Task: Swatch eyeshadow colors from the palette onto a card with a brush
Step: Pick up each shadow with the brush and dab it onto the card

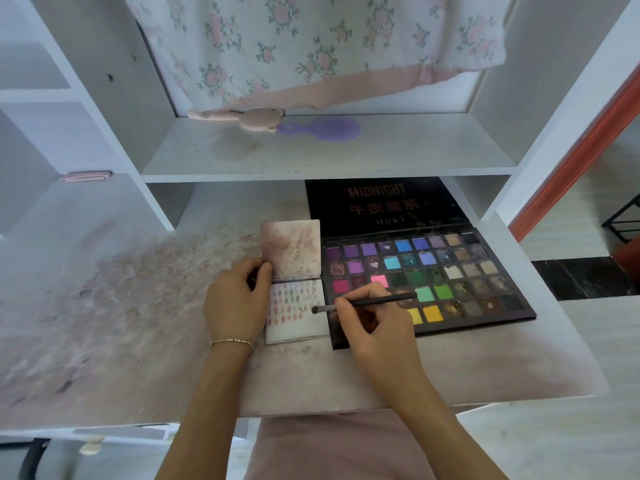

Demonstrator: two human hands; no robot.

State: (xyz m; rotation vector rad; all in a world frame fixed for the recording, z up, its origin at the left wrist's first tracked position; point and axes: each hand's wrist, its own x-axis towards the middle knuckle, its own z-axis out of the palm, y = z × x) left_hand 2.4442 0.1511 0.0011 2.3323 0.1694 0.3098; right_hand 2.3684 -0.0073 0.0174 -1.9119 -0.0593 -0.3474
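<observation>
An open black eyeshadow palette (pixel 460 271) with several coloured pans lies on the desk, its lid flat behind it. To its left lies a white card (pixel 298 327) with rows of small swatches, and a stained flap (pixel 291 249) stands up behind it. My left hand (pixel 239 299) holds the card's left edge, thumb at the fold. My right hand (pixel 374 317) grips a thin dark brush (pixel 367 302), lying nearly level. The brush tip sits at the card's right edge, over the swatches' right side.
The desk top (pixel 138 323) is smeared with pink powder. A shelf (pixel 329 157) above carries a purple hair brush (pixel 322 128) and a pink strap. Floral cloth (pixel 311 46) hangs behind. White shelf walls stand left and right; the desk's front edge is near my body.
</observation>
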